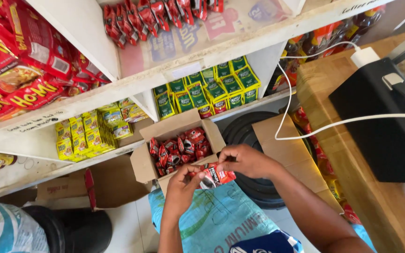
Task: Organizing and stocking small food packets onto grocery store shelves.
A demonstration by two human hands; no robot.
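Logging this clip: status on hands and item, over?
Left hand and right hand both gripping red sachet. Open carton of sachets behind. Nothing obstructing.

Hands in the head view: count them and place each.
2. The left hand and the right hand both grip one red sachet just in front of the open cardboard box of sachets. No other hands visible.

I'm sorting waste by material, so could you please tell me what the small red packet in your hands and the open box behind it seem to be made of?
Red packet: probably glossy plastic film; it shines and crinkles. Open box: plain brown cardboard, matte, with folded flaps.
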